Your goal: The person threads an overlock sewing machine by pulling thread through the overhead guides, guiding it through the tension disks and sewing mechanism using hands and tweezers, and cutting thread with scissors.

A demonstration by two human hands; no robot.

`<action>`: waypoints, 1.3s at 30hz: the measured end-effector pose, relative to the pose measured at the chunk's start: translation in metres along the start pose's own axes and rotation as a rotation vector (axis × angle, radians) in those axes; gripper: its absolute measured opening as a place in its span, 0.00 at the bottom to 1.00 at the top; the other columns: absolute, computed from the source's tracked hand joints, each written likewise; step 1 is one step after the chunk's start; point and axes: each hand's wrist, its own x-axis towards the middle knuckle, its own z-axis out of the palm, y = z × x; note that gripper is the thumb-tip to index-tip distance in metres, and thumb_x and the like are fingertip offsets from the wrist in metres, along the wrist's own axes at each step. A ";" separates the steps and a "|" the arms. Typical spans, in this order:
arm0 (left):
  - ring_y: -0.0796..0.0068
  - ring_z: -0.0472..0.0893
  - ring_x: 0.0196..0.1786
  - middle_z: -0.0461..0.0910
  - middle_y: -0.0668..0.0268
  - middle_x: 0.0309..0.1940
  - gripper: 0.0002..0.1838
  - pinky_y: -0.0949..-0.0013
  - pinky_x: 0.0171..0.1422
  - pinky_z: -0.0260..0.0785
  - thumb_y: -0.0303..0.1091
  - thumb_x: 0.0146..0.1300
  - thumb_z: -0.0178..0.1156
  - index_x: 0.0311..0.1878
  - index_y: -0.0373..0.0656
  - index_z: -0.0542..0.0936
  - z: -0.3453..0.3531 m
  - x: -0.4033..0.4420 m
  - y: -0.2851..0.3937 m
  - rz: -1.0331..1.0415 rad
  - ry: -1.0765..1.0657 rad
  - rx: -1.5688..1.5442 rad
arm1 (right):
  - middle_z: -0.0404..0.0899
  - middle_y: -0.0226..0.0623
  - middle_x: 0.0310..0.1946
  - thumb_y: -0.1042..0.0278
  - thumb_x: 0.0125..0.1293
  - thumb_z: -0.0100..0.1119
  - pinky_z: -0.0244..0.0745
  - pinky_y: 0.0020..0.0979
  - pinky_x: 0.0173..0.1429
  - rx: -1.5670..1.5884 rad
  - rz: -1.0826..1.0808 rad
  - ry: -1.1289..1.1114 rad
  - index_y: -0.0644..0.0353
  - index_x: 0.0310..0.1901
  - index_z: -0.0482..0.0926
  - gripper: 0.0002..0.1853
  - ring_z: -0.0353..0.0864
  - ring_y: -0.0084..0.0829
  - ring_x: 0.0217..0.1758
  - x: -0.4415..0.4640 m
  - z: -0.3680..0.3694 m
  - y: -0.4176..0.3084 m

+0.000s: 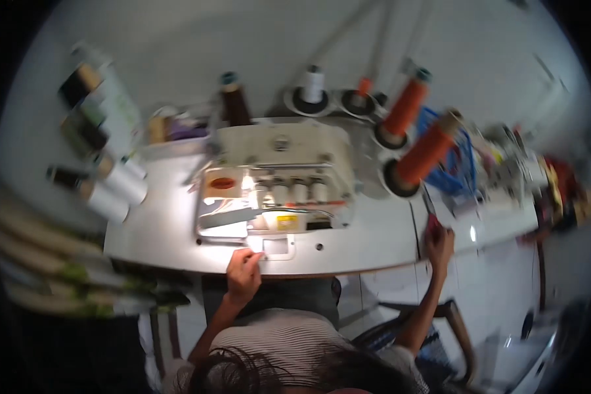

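Loose strands of hair [226, 377] and a striped shirt [279, 325] lie nearest the camera, with the curved armrest [464, 336] of a chair just right of the right forearm. Next comes the left hand [243, 272], at the front edge of the white worktable [154, 230], its thumb and fingertips drawn together beside a small white frame [291, 249]; whether a thread sits in that pinch, I cannot tell. Out to the right, the right hand [439, 247] has its fingers closed around a red-handled tool [433, 224], which points away from the body by the right part of the worktable; blur hides whether it is a pair of thread snips. The step in hand looks like handling this tool while the left hand attends to the front of the machine, and the next move seems to call for a secure grip and a tip kept clear of any thread. Beyond the left hand stands an overlock sewing machine [341, 151], brightly lit on its left side, with a yellow label [287, 222] low on its front and pale tension posts [300, 191] above. Farther off, two orange thread cones [430, 151] lean across the view beside a blue basket [467, 161], while a white thread cone [313, 85] and a dark brown one [234, 102] stand near the wall.
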 end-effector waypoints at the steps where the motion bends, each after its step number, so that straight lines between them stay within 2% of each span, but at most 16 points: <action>1: 0.58 0.74 0.39 0.72 0.57 0.36 0.17 0.61 0.42 0.69 0.15 0.42 0.57 0.39 0.39 0.78 -0.001 0.001 0.001 0.035 0.001 0.001 | 0.70 0.47 0.38 0.61 0.56 0.59 0.69 0.43 0.46 0.021 -0.025 0.042 0.62 0.42 0.74 0.16 0.70 0.48 0.44 -0.003 0.007 0.006; 4: 0.55 0.72 0.47 0.71 0.58 0.41 0.17 0.58 0.52 0.66 0.21 0.37 0.59 0.36 0.41 0.77 -0.009 0.006 0.011 0.065 -0.003 0.017 | 0.70 0.48 0.42 0.59 0.58 0.58 0.69 0.45 0.49 0.075 -0.057 0.067 0.61 0.46 0.73 0.18 0.69 0.50 0.49 -0.005 0.012 0.012; 6: 0.56 0.70 0.50 0.70 0.59 0.42 0.14 0.58 0.54 0.62 0.24 0.36 0.59 0.32 0.42 0.76 -0.013 0.003 0.013 0.053 0.023 0.001 | 0.71 0.47 0.39 0.57 0.58 0.58 0.69 0.42 0.46 0.134 -0.057 0.115 0.62 0.46 0.73 0.20 0.71 0.48 0.45 -0.005 0.016 0.013; 10: 0.58 0.70 0.48 0.70 0.61 0.39 0.09 0.60 0.52 0.60 0.25 0.35 0.59 0.25 0.41 0.73 -0.026 0.000 0.008 0.027 0.075 0.022 | 0.71 0.45 0.38 0.55 0.60 0.56 0.70 0.43 0.43 0.064 -0.053 0.220 0.62 0.47 0.73 0.20 0.71 0.46 0.44 -0.012 0.026 0.007; 12: 0.58 0.70 0.47 0.71 0.63 0.35 0.07 0.60 0.51 0.60 0.25 0.34 0.58 0.22 0.41 0.73 -0.034 -0.003 0.003 0.032 0.123 0.002 | 0.71 0.45 0.40 0.55 0.61 0.55 0.71 0.43 0.41 -0.115 -0.010 0.292 0.62 0.46 0.74 0.19 0.71 0.45 0.45 -0.016 0.027 0.000; 13: 0.59 0.70 0.45 0.72 0.64 0.33 0.06 0.61 0.51 0.60 0.24 0.34 0.56 0.20 0.41 0.73 -0.041 -0.004 0.000 0.022 0.136 0.012 | 0.71 0.45 0.42 0.59 0.63 0.52 0.71 0.44 0.41 -0.186 0.060 0.282 0.61 0.46 0.74 0.16 0.71 0.46 0.46 -0.018 0.027 -0.008; 17: 0.62 0.72 0.40 0.72 0.64 0.28 0.04 0.62 0.48 0.61 0.23 0.36 0.55 0.21 0.42 0.74 -0.075 0.001 -0.036 -0.029 0.278 0.156 | 0.70 0.47 0.43 0.67 0.63 0.52 0.72 0.43 0.41 -0.308 0.028 0.376 0.62 0.45 0.74 0.11 0.71 0.46 0.46 -0.027 0.025 -0.036; 20: 0.62 0.73 0.37 0.72 0.64 0.28 0.04 0.62 0.47 0.61 0.22 0.40 0.55 0.22 0.41 0.74 -0.108 0.019 -0.070 -0.066 0.348 0.277 | 0.70 0.46 0.42 0.80 0.59 0.50 0.72 0.36 0.38 0.104 -0.197 0.501 0.64 0.42 0.74 0.09 0.71 0.44 0.45 -0.040 0.033 -0.067; 23: 0.62 0.74 0.36 0.73 0.63 0.30 0.05 0.64 0.42 0.65 0.21 0.47 0.57 0.29 0.41 0.76 -0.121 0.044 -0.107 -0.107 0.328 0.335 | 0.73 0.42 0.36 0.79 0.60 0.47 0.70 0.30 0.34 0.445 -0.084 0.134 0.67 0.41 0.75 0.09 0.74 0.36 0.34 -0.059 0.025 -0.108; 26: 0.61 0.77 0.36 0.73 0.61 0.35 0.09 0.65 0.38 0.70 0.20 0.49 0.57 0.35 0.40 0.76 -0.117 0.083 -0.139 -0.093 0.279 0.263 | 0.74 0.39 0.29 0.77 0.60 0.48 0.67 0.26 0.33 0.636 -0.036 0.062 0.69 0.37 0.76 0.07 0.72 0.28 0.30 -0.073 0.032 -0.136; 27: 0.62 0.78 0.40 0.74 0.59 0.39 0.13 0.67 0.41 0.72 0.17 0.51 0.54 0.40 0.39 0.77 -0.112 0.097 -0.146 -0.170 0.230 0.189 | 0.74 0.39 0.29 0.77 0.60 0.48 0.67 0.26 0.33 0.639 -0.035 0.066 0.69 0.37 0.76 0.07 0.72 0.28 0.30 -0.076 0.034 -0.142; 29: 0.64 0.80 0.39 0.74 0.61 0.44 0.17 0.68 0.39 0.73 0.16 0.50 0.53 0.44 0.40 0.77 -0.099 0.131 -0.159 -0.094 0.213 0.158 | 0.75 0.36 0.28 0.77 0.61 0.49 0.67 0.25 0.33 0.786 0.022 0.038 0.68 0.36 0.76 0.06 0.71 0.25 0.30 -0.079 0.039 -0.151; 31: 0.61 0.79 0.43 0.72 0.59 0.52 0.19 0.66 0.45 0.73 0.20 0.54 0.52 0.50 0.42 0.76 -0.081 0.161 -0.169 -0.142 0.126 0.138 | 0.75 0.35 0.28 0.76 0.61 0.50 0.67 0.25 0.33 0.798 0.046 0.046 0.68 0.35 0.76 0.06 0.70 0.24 0.30 -0.078 0.044 -0.152; 34: 0.49 0.73 0.49 0.75 0.55 0.48 0.15 0.55 0.54 0.66 0.30 0.59 0.52 0.49 0.42 0.76 -0.042 0.199 -0.200 -0.073 0.178 0.179 | 0.76 0.34 0.27 0.76 0.60 0.50 0.66 0.25 0.32 0.801 0.069 0.073 0.67 0.34 0.77 0.06 0.70 0.24 0.27 -0.075 0.047 -0.154; 36: 0.52 0.71 0.45 0.76 0.55 0.42 0.12 0.56 0.52 0.63 0.31 0.59 0.53 0.44 0.40 0.78 -0.030 0.204 -0.210 -0.160 0.063 0.195 | 0.76 0.35 0.26 0.76 0.59 0.50 0.66 0.24 0.30 0.686 0.036 0.108 0.67 0.34 0.76 0.06 0.69 0.23 0.26 -0.074 0.050 -0.154; 39: 0.56 0.70 0.44 0.75 0.59 0.38 0.08 0.59 0.51 0.59 0.31 0.58 0.56 0.39 0.42 0.78 -0.023 0.198 -0.231 -0.050 0.102 0.215 | 0.76 0.35 0.25 0.76 0.58 0.50 0.65 0.26 0.29 0.653 0.056 0.111 0.66 0.33 0.77 0.06 0.69 0.24 0.24 -0.074 0.050 -0.156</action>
